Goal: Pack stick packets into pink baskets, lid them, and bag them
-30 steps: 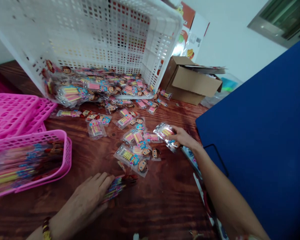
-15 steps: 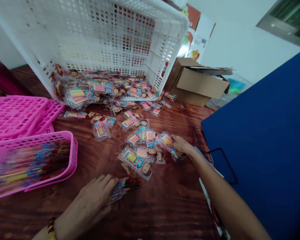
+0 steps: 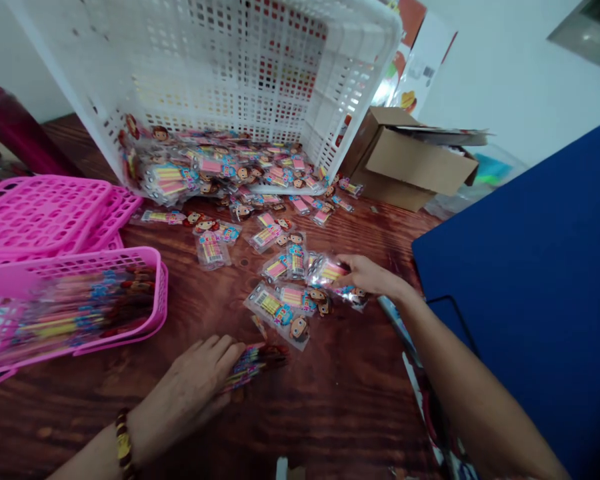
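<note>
My left hand [image 3: 200, 370], a beaded bracelet on its wrist, is closed around a stack of small plastic packets [image 3: 253, 363] held on edge near the table's front. Farther right, my right hand [image 3: 365, 273] pinches a clear packet [image 3: 327, 272] with pink and yellow sticks and a cartoon head; glare and overlap hide whether it is more than one. Just left of it, several loose packets lie flat, among them one with yellow sticks [image 3: 279, 313]. Another loose packet [image 3: 213, 250] rests farther left.
A white mesh crate [image 3: 350, 87] lies on its side at the back, packets spilling from its mouth. At left, a pink basket [image 3: 161, 293] holds rows of packets beside stacked pink baskets [image 3: 45, 213]. A cardboard box [image 3: 410, 163] and a blue panel [image 3: 540, 280] stand right.
My right hand has shifted slightly left with its packet over the loose ones. My left hand keeps its stack in about the same spot. The whole view has turned a little left.
</note>
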Motion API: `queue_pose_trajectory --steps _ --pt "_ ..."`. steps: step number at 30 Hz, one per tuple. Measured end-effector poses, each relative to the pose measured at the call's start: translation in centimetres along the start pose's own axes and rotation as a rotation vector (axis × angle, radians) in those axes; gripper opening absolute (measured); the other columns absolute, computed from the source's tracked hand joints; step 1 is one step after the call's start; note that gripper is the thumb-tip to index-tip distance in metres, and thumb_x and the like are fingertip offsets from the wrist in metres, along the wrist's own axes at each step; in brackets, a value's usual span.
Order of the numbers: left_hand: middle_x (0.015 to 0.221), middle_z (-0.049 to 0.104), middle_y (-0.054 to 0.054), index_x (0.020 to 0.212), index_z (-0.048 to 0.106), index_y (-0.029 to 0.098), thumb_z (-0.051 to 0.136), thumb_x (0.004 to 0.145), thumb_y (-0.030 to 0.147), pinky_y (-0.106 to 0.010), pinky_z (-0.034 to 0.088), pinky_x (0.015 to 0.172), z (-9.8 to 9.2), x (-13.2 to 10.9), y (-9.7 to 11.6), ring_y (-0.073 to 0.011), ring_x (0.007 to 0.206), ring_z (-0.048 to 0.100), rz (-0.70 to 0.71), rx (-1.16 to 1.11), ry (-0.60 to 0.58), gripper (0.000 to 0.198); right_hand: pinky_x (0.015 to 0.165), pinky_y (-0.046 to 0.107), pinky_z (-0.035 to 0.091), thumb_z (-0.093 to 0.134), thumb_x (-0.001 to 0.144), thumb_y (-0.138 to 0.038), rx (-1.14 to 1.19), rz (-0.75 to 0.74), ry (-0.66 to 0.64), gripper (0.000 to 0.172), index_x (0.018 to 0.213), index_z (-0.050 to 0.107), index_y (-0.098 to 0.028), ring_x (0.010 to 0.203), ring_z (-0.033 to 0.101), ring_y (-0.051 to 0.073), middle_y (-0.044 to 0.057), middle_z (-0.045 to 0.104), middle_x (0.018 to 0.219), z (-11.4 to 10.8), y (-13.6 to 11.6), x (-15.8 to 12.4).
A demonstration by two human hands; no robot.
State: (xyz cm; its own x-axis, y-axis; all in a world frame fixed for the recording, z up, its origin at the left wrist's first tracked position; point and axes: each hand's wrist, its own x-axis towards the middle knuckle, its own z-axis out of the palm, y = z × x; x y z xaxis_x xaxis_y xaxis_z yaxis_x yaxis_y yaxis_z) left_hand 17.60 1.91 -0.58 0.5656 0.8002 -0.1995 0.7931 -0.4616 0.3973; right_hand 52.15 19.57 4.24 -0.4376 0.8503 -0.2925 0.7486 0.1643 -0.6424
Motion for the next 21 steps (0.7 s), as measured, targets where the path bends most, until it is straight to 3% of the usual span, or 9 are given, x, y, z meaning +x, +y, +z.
queue_pose_trajectory --steps 3,6,11,16,18,21 --pt "0.114 0.059 -0.006 0.119 0.052 0.024 0.054 0.076 0.012 -0.042 0.043 0.094 -0.3 0.1 0.1 -0.0253 0.104 0.055 0.029 -0.012 -0.027 0.045 0.069 0.025 0.043 0.074 0.067 -0.034 0.036 -0.033 -0.096 0.032 0.093 0.065 -0.016 0.076 0.056 0.016 -0.001 0.066 0.086 3.2 -2.0 0.6" --pt "0.115 0.058 -0.004 0.122 0.049 0.026 0.056 0.074 0.010 -0.042 0.042 0.095 -0.4 0.0 0.2 -0.0250 0.105 0.054 0.071 -0.005 -0.050 0.051 0.070 0.025 0.044 0.076 0.068 -0.034 0.000 0.030 -0.047 0.040 0.102 0.063 -0.016 0.081 0.059 0.017 0.001 0.068 0.092 7.8 -4.5 1.4" --pt "0.118 0.057 -0.005 0.124 0.049 0.025 0.057 0.075 0.011 -0.042 0.041 0.097 -0.4 -0.7 0.6 -0.0251 0.107 0.053 0.097 0.040 -0.069 0.051 0.083 0.037 0.044 0.076 0.074 -0.039 -0.447 0.183 -0.003 0.044 0.109 0.062 -0.017 0.100 0.061 0.030 0.013 0.069 0.105 13.0 -8.8 1.7" --pt "0.118 0.058 -0.007 0.122 0.051 0.023 0.055 0.076 0.010 -0.045 0.042 0.095 -0.1 -1.2 0.8 -0.0264 0.106 0.053 0.095 0.061 -0.087 0.048 0.092 0.046 0.039 0.065 0.081 -0.030 -0.624 0.010 0.079 0.031 0.110 0.061 -0.022 0.110 0.055 0.032 0.015 0.061 0.118 15.1 -10.4 -1.5" --pt "0.117 0.058 -0.006 0.121 0.051 0.024 0.054 0.076 0.009 -0.047 0.042 0.094 0.0 -1.2 0.8 -0.0270 0.106 0.053 0.098 0.057 -0.081 0.048 0.093 0.045 0.038 0.063 0.082 -0.029 -0.566 -0.023 0.043 0.031 0.113 0.060 -0.024 0.106 0.057 0.029 0.012 0.064 0.115 15.2 -9.3 -2.6" --pt "0.115 0.058 -0.005 0.123 0.051 0.026 0.053 0.076 0.008 -0.047 0.043 0.093 0.0 -1.2 0.9 -0.0269 0.104 0.053 0.102 0.050 -0.075 0.050 0.086 0.036 0.042 0.066 0.081 -0.035 -0.296 0.081 -0.026 0.037 0.115 0.059 -0.022 0.097 0.060 0.023 0.008 0.067 0.108 13.4 -5.7 -3.0"
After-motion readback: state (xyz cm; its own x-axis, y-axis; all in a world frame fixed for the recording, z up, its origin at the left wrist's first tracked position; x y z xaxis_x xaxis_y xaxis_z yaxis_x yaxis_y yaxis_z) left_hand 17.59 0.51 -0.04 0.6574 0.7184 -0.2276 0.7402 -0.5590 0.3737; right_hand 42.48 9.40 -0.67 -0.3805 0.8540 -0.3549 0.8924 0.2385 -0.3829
